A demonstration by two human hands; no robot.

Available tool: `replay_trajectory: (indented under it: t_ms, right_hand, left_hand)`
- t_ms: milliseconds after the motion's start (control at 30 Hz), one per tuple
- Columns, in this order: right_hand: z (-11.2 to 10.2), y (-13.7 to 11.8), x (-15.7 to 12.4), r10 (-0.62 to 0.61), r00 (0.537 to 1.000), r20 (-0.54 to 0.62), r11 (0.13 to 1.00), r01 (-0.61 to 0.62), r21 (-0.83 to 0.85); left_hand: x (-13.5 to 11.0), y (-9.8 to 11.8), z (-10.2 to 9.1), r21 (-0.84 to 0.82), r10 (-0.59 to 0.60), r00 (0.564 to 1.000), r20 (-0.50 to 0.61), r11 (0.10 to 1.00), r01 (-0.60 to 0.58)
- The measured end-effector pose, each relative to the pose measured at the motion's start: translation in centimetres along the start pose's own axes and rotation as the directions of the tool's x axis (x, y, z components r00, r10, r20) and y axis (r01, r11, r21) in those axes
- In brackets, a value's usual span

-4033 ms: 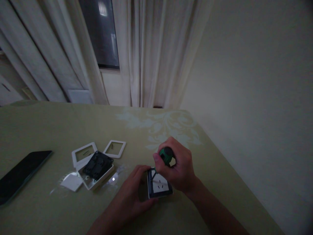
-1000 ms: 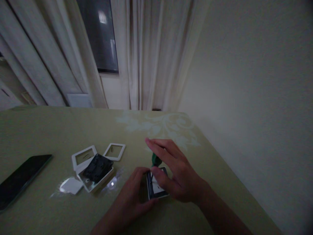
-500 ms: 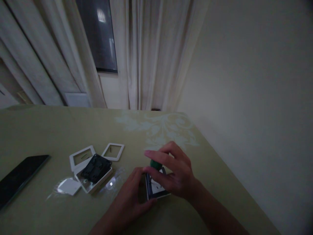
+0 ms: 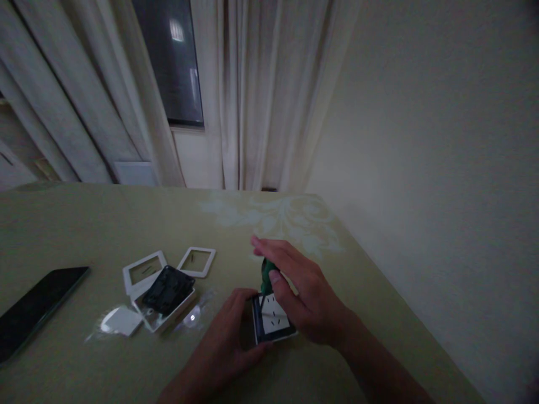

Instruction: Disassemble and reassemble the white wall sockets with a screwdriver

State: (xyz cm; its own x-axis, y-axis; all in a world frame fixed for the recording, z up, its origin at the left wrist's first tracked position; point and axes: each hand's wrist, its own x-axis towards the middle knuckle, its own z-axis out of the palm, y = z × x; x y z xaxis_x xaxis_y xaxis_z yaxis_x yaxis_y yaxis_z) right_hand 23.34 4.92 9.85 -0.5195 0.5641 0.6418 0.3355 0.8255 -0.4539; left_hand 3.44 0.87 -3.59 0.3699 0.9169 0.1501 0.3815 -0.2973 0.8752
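Note:
A wall socket with a white face and dark border lies on the table, its slots facing up. My left hand grips its left side, thumb at the near edge and fingers at the far left corner. Over it, my right hand holds a green-handled screwdriver between thumb and fingers, the index finger stretched over the top of the handle. The screwdriver stands nearly upright, its shaft reaching down to the dark border on the socket's left. Its tip is too small to make out.
To the left, a black socket part rests on a white box. Two white frames lie behind it, with small screws inside their outlines. A white piece in clear plastic and a dark tablet or phone lie further left.
My right hand's fingers have straightened and shifted on the screwdriver handle, uncovering more of the handle and the socket face. My left hand stays on the socket.

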Motion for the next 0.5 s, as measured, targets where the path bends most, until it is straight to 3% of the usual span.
replay_trajectory:
  t_ms: [67, 167, 233, 300, 367, 433, 500]
  right_hand:
    - [-0.18, 0.05, 0.05, 0.008, 1.000, -0.017, 0.999, -0.007, 0.032]
    - [-0.11, 0.03, -0.04, -0.057, 0.991, -0.119, 0.988, 0.038, -0.151]
    - [-0.13, -0.13, -0.04, -0.063, 0.996, -0.068, 0.983, 0.050, -0.177]
    - [-0.29, -0.30, 0.04, -0.021, 0.999, 0.042, 0.998, 0.024, -0.065]
    - [-0.39, -0.29, 0.09, 0.001, 0.997, 0.077, 0.999, -0.004, 0.034]
    - [-0.33, -0.12, 0.05, -0.022, 1.000, 0.005, 1.000, 0.022, -0.001]
    - [-0.24, 0.03, -0.02, -0.076, 0.991, -0.106, 0.988, 0.061, -0.139]
  left_hand:
    - [0.00, 0.03, 0.02, -0.005, 0.010, 1.000, -0.007, 1.000, -0.010]
    - [0.00, -0.01, 0.09, 0.016, 0.037, 0.998, -0.040, 0.999, -0.037]
    - [-0.01, -0.03, 0.10, 0.025, 0.030, 0.999, -0.031, 0.999, -0.029]
    - [-0.04, -0.06, 0.08, 0.026, 0.012, 1.000, -0.016, 1.000, -0.012]
    - [-0.07, -0.14, 0.07, 0.024, 0.008, 1.000, -0.011, 1.000, -0.007]
    - [-0.11, -0.27, 0.08, 0.024, 0.026, 0.999, -0.018, 0.999, -0.025]
    - [-0.13, -0.39, 0.12, 0.029, 0.041, 0.999, -0.026, 0.999, -0.040]
